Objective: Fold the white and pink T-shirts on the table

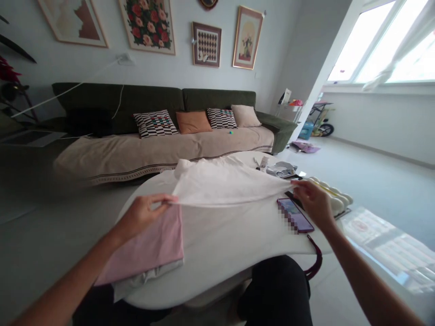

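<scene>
Over the table (pixel 227 240), white cloth (pixel 224 185) between both hands (pixel 144 215) (pixel 314 203); phone screen (pixel 297 216) unreadable

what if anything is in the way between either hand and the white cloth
Nothing visible: the left hand and the right hand each pinch the near edge of the white cloth. The phone lies by the right hand, not in between.

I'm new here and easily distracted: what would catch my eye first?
The white cloth comes first, stretched between the left hand and right hand over the pale table. Next is the pink cloth at the table's near left. Beyond stands a dark green sofa with patterned cushions, below framed pictures.
</scene>
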The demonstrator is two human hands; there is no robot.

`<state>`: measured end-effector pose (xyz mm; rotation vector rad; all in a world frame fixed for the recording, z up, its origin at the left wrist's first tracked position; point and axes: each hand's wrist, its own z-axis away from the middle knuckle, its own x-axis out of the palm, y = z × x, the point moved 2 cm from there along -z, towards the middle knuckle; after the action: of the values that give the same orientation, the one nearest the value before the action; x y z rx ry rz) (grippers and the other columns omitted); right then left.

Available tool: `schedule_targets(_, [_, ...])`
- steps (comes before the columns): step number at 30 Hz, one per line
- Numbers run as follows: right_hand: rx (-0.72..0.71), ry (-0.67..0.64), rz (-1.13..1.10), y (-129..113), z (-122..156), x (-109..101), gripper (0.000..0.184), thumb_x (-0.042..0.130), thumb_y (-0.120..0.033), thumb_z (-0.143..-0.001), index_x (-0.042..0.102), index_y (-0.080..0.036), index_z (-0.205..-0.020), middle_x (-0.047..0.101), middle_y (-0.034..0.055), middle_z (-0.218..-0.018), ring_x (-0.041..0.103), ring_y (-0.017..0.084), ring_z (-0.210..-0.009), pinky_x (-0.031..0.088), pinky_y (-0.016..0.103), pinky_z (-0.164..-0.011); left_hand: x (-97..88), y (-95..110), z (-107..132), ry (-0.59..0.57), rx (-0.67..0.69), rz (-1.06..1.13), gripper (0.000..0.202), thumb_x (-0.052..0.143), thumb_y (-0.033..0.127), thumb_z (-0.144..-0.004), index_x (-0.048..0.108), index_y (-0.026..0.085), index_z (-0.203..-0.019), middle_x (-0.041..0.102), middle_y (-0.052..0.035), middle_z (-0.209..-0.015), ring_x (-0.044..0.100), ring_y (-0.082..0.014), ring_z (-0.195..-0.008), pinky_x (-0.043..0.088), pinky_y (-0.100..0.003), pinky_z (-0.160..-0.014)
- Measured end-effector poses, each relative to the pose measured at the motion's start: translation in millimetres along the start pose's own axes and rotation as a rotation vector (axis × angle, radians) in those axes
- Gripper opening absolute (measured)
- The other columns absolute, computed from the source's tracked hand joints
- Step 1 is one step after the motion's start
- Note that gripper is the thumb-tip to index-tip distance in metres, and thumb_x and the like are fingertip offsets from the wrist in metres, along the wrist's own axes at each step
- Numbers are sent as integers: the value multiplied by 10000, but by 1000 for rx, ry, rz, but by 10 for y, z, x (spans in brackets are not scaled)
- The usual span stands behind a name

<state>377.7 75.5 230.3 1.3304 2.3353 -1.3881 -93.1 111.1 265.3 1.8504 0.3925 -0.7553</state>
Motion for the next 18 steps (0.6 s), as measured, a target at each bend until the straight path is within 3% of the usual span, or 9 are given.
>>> schedule_targets(2, [56,-85,29,304,430,135,316,521,-407,-803,650,-173,-973,704,111,-1034,670,236,-918,574,335,-696,410,-246,322,-126,-75,-7,279,528,382,-814,721,225,-940,726,-18,-1040,642,-226,-1018,456,-327,-961])
schedule_targets(6, [137,-240,96,791,1134,377,298,468,-382,-738,668,-190,-847,734,126,-898,699,270,-838,582,356,-633,1146,-602,833,-385,-76,-130,275,488,208,-794,714,246,-947,728,-15,-1027,642,-207,-1004,440,-319,-964])
schedule_targets(8, [142,-330,127,941,1347,430,264,458,-345,-699,671,-211,-779,740,112,-865,703,272,-816,578,380,-690,1345,-664,983,-484,-59,-229,283,484,157,-779,714,256,-912,736,-17,-968,653,-201,-954,389,-350,-1012])
schedule_targets(10, [125,-416,159,1021,1448,428,233,463,-303,-669,671,-226,-740,739,96,-884,691,271,-882,551,396,-803,1405,-652,1045,-578,-54,-319,260,504,164,-780,717,257,-897,737,-31,-937,658,-209,-929,358,-384,-1033])
schedule_targets(14, [76,-520,244,968,1371,430,248,489,-278,-681,699,-211,-795,717,120,-993,601,305,-1093,460,454,-953,1336,-518,846,-695,-29,-367,226,568,257,-771,721,247,-937,737,-46,-933,663,-237,-922,476,-325,-861])
schedule_targets(16, [42,-551,276,824,1273,568,289,462,-274,-739,704,-188,-873,694,138,-1062,589,295,-1112,432,450,-983,1366,-471,583,-647,18,-335,253,505,285,-825,714,245,-962,739,-29,-947,671,-207,-911,494,-271,-805])
schedule_targets(18, [7,-585,293,616,1201,839,345,392,-257,-821,690,-175,-975,674,133,-1114,604,251,-1092,427,401,-993,1493,-493,266,-547,50,-331,336,400,284,-887,679,228,-1066,708,-34,-1082,640,-180,-1015,464,-256,-891])
